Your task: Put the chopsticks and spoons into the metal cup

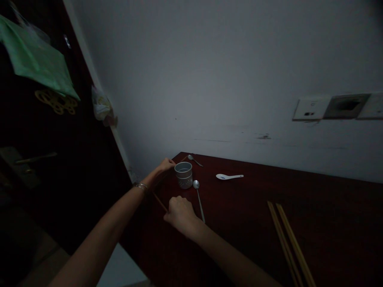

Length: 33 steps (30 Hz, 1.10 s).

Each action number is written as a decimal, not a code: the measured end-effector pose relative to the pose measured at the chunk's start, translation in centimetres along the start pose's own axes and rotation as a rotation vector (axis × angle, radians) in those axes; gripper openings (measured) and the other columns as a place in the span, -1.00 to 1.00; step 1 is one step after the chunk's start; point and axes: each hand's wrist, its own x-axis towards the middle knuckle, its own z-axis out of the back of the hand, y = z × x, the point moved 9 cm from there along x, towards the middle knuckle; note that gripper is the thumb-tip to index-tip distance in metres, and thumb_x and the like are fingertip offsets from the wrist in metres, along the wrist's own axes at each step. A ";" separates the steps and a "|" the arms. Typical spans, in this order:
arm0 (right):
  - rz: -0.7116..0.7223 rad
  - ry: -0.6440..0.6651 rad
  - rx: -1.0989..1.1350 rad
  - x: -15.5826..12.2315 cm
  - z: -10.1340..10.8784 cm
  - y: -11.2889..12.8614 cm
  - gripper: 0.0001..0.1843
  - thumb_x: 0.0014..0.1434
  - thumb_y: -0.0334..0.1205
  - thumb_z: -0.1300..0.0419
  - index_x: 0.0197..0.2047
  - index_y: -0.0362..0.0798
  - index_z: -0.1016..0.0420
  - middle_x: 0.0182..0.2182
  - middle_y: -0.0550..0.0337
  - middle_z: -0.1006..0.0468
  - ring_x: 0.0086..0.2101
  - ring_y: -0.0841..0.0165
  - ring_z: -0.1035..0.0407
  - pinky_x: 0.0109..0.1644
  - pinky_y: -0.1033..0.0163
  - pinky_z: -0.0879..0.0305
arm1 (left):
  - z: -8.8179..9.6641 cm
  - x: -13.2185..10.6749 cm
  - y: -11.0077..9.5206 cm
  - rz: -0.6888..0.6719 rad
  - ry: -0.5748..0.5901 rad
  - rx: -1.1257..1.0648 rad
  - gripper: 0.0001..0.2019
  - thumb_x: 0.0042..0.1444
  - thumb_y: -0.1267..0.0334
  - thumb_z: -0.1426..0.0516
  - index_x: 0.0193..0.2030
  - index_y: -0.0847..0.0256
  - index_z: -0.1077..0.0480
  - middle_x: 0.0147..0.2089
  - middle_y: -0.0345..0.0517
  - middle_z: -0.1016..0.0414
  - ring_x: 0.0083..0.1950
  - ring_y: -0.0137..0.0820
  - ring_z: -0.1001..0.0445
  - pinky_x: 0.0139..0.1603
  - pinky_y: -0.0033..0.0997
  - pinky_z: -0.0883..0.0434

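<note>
My right hand [180,211] is closed, low over the table's left side, with a thin wooden chopstick [160,201] sticking out beyond its fingers toward the left edge. Farther back, my left hand [166,164] reaches to the rear left corner, its fingers pinched together. Another thin brown chopstick [184,158] shows past those fingertips. Just right of the left hand stands a grey cup [184,180] with an open top. A long-handled metal spoon [200,201] lies between the cup and my right hand. Behind the cup rests a small metal spoon [196,160].
A white ceramic spoon [229,176] lies farther right on the dark red table [239,223]. Several long chopsticks [289,245] are at the right front. The white wall [209,79] borders the back; a dark door [74,167] stands at left.
</note>
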 end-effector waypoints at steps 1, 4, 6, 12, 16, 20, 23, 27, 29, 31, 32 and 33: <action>0.005 -0.018 0.018 -0.3 0.7 0.0 -0.74 -0.12 -0.24 -0.18 -0.30 -0.11 -0.52 -0.30 -0.05 -0.55 -0.30 0.13 -0.46 -0.33 0.17 -0.36 | 1.3 -0.1 -0.1 0.014 -0.040 -0.040 -0.83 -0.28 0.26 -0.21 -0.57 0.34 -0.37 -0.61 -0.14 -0.35 -0.51 -0.45 -0.27 -0.49 -0.48 -0.19; 0.016 -0.099 0.073 -1.3 3.4 -0.5 -0.78 -0.12 -0.20 -0.18 -0.37 -0.09 -0.52 -0.32 0.01 -0.55 -0.30 0.18 -0.45 -0.31 0.22 -0.32 | 5.4 -0.9 -0.8 0.009 -0.179 -0.169 -0.84 -0.23 0.27 -0.20 -0.54 0.34 -0.37 -0.57 -0.11 -0.37 -0.47 -0.44 -0.30 -0.43 -0.46 -0.22; 0.003 -0.125 0.127 -2.0 5.2 -1.4 -0.81 -0.13 -0.19 -0.20 -0.41 -0.08 -0.52 -0.38 0.06 -0.55 -0.33 0.24 -0.44 -0.34 0.28 -0.29 | 7.8 -1.7 -1.5 -0.016 -0.257 -0.235 -0.84 -0.16 0.25 -0.17 -0.48 0.34 -0.36 -0.52 -0.09 -0.39 -0.42 -0.43 -0.32 -0.39 -0.45 -0.25; -0.011 -0.231 0.453 -4.0 10.9 -5.5 -0.87 -0.13 -0.26 -0.18 -0.50 -0.13 -0.51 -0.57 0.17 -0.49 -0.52 0.43 -0.36 -0.53 0.42 -0.18 | 12.1 -4.0 -4.7 -0.038 -0.384 -0.664 -0.91 -0.06 0.33 -0.16 -0.45 0.30 -0.31 -0.55 -0.16 -0.35 -0.39 -0.46 -0.33 -0.35 -0.44 -0.25; -0.049 -0.333 0.673 -6.2 14.5 -8.8 -0.82 -0.10 -0.22 -0.14 -0.48 -0.16 -0.47 -0.63 0.23 -0.42 -0.65 0.51 -0.23 -0.67 0.44 -0.13 | 12.6 -4.9 -9.6 -0.108 -0.354 -0.775 -0.93 -0.01 0.36 -0.13 -0.42 0.30 -0.29 -0.54 -0.24 -0.32 -0.40 -0.53 -0.33 -0.38 -0.50 -0.21; -0.028 -0.536 0.756 -9.1 18.0 -11.9 -0.79 -0.11 -0.16 -0.15 -0.46 -0.17 -0.44 -0.60 0.22 -0.42 -0.61 0.49 -0.26 -0.68 0.44 -0.17 | 11.3 -5.6 -15.4 -0.202 -0.298 -0.820 -0.91 -0.03 0.33 -0.16 -0.44 0.30 -0.31 -0.53 -0.23 -0.33 -0.43 -0.55 -0.32 -0.44 -0.53 -0.20; -0.061 -0.678 0.796 -11.2 19.8 -14.5 -0.74 -0.10 -0.12 -0.17 -0.44 -0.17 -0.43 -0.60 0.23 -0.40 -0.62 0.48 -0.25 -0.68 0.42 -0.19 | 8.1 -6.4 -19.4 -0.222 -0.210 -0.873 -0.90 -0.08 0.33 -0.18 -0.47 0.28 -0.33 -0.53 -0.21 -0.35 -0.45 -0.53 -0.33 -0.48 -0.52 -0.21; -0.068 -0.850 0.793 -13.8 21.5 -16.8 -0.71 -0.11 -0.08 -0.18 -0.43 -0.17 -0.42 -0.59 0.23 -0.41 -0.63 0.49 -0.24 -0.68 0.42 -0.17 | 0.8 -8.5 -24.5 -0.249 -0.004 -0.923 -0.89 -0.13 0.32 -0.21 -0.45 0.28 -0.36 -0.49 -0.17 -0.38 -0.40 -0.49 -0.37 -0.41 -0.50 -0.27; -0.082 -0.914 0.769 -14.8 22.0 -17.7 -0.70 -0.11 -0.06 -0.17 -0.44 -0.17 -0.42 -0.60 0.23 -0.40 -0.64 0.49 -0.24 -0.68 0.42 -0.15 | -3.5 -9.8 -26.4 -0.237 0.087 -0.946 -0.89 -0.14 0.32 -0.21 -0.46 0.28 -0.36 -0.49 -0.16 -0.39 -0.38 -0.47 -0.39 -0.33 -0.44 -0.31; -0.103 -0.958 0.751 -15.5 22.2 -18.5 -0.69 -0.10 -0.05 -0.17 -0.44 -0.16 -0.43 -0.61 0.23 -0.41 -0.64 0.49 -0.25 -0.67 0.41 -0.15 | -7.9 -11.3 -28.3 -0.240 0.195 -0.970 -0.88 -0.15 0.31 -0.22 -0.46 0.29 -0.37 -0.47 -0.13 -0.40 -0.36 -0.44 -0.41 -0.26 -0.36 -0.33; -0.114 -0.976 0.747 -15.8 22.2 -18.9 -0.69 -0.11 -0.04 -0.17 -0.44 -0.16 -0.43 -0.61 0.23 -0.42 -0.64 0.48 -0.25 -0.66 0.41 -0.16 | -9.9 -12.2 -29.4 -0.273 0.248 -0.989 -0.87 -0.16 0.31 -0.22 -0.45 0.30 -0.39 -0.45 -0.11 -0.42 -0.34 -0.43 -0.42 -0.23 -0.34 -0.34; -0.123 -0.993 0.747 -16.0 22.1 -19.4 -0.68 -0.11 -0.04 -0.17 -0.44 -0.17 -0.43 -0.61 0.22 -0.42 -0.63 0.48 -0.26 -0.65 0.40 -0.17 | -11.8 -13.0 -30.2 -0.284 0.290 -1.000 -0.86 -0.18 0.31 -0.23 -0.45 0.31 -0.39 -0.44 -0.09 -0.43 -0.34 -0.41 -0.42 -0.23 -0.31 -0.34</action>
